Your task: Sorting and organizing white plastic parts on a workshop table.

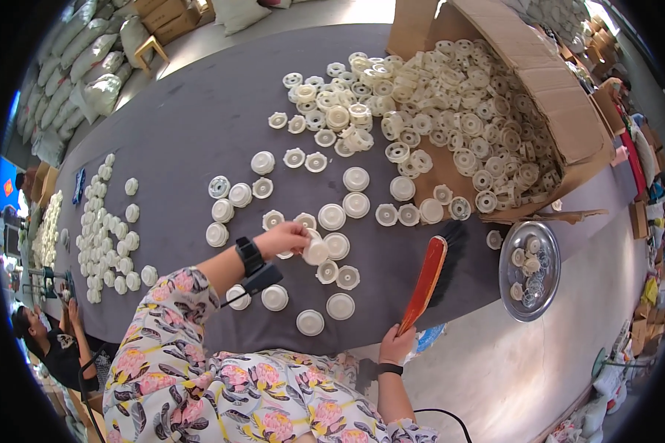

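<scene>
left hand grip pinches white cap | right hand grip clenches brush | brush lies right of cap, handle toward body

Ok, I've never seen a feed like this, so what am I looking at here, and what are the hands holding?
It is one fisheye view from a camera on a person's head, looking down, so straight edges bend. No machine: two bare hands. The left hand pinches a small white plastic cap above a grey table strewn with similar round white parts. The right hand grips an orange-handled brush with black bristles. A tipped cardboard box spills more parts, and a metal dish holds a few.
</scene>
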A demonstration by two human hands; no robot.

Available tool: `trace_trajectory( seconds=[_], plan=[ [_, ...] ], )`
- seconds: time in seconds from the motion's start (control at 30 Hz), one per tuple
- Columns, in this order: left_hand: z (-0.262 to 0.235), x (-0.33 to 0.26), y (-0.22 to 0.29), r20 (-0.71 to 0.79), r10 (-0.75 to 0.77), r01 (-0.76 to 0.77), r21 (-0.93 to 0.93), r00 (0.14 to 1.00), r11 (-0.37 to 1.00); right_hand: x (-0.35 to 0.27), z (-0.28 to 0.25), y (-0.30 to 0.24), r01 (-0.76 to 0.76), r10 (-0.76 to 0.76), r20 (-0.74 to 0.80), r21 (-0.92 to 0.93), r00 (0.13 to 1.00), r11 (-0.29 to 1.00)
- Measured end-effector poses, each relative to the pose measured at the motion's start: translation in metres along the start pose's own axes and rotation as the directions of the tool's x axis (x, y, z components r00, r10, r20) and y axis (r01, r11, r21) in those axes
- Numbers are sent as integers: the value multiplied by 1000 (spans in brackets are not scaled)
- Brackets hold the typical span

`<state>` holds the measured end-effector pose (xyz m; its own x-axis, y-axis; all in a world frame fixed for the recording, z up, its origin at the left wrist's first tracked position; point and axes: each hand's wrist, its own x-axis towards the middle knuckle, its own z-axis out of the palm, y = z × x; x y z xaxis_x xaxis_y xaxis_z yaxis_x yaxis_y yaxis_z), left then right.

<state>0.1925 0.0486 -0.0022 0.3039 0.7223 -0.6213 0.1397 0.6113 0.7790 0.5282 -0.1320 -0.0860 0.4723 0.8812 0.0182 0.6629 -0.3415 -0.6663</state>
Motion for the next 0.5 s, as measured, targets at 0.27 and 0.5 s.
trace_trajectory(
  seconds=[0.27, 0.5],
  plan=[
    [-38, -71, -69, -251, -99, 30, -268, 963, 963, 1, -7, -5, -18, 19, 53, -23, 998, 1000],
    [-40, -84, -73, -409, -128, -34, -368, 904, 929, 2, -7, -9, 16, -13, 69, -54, 998, 998]
  ],
)
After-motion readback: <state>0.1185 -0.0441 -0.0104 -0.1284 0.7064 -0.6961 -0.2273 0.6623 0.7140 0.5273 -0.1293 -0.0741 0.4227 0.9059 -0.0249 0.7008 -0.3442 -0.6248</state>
